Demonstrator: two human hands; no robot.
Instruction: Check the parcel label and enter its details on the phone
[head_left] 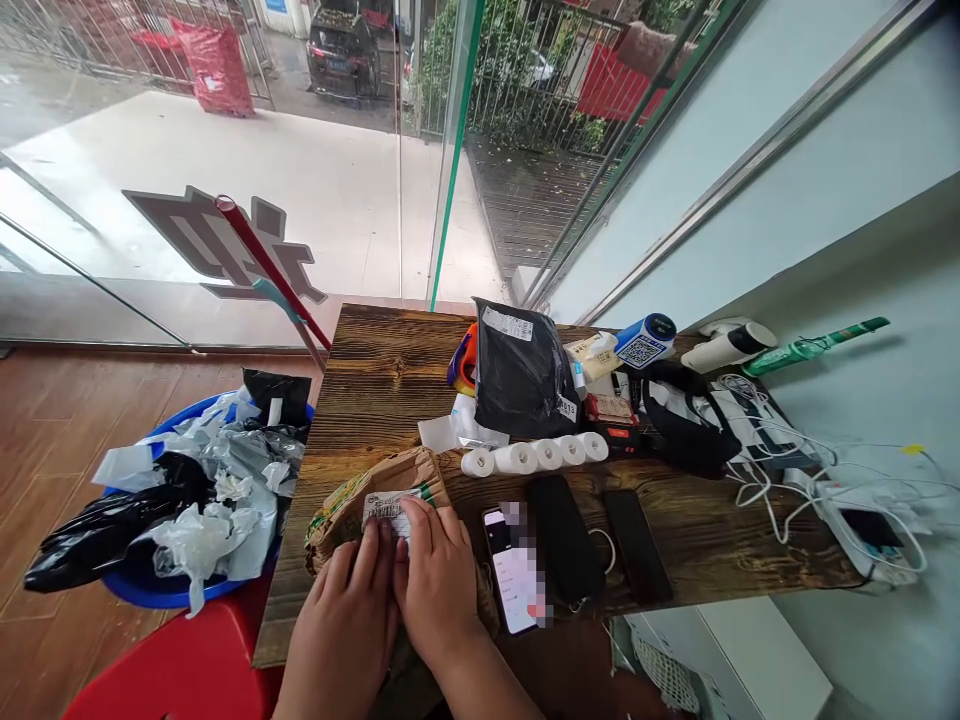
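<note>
A crumpled brown parcel point(420, 473) with green and yellow print lies at the front left of the wooden table. On its top is a white barcode label point(381, 503). My left hand point(349, 590) rests on the parcel with bent fingers closed at the label's lower edge. Against it, my right hand point(442, 575) has its fingers bent together over the label's right part. Both sets of fingertips meet there, and the thumbs are mostly hidden. To the right of my right hand lies a phone point(514, 590) with a lit screen.
Behind the parcel are several white rolls point(517, 459) and a black mailing bag point(517, 375). A black pouch point(566, 540) and a dark phone point(637, 545) lie right. White cables point(784, 500) tangle at the far right. A blue basin point(142, 595) of plastic wrappings stands left, beside a red stool point(180, 670).
</note>
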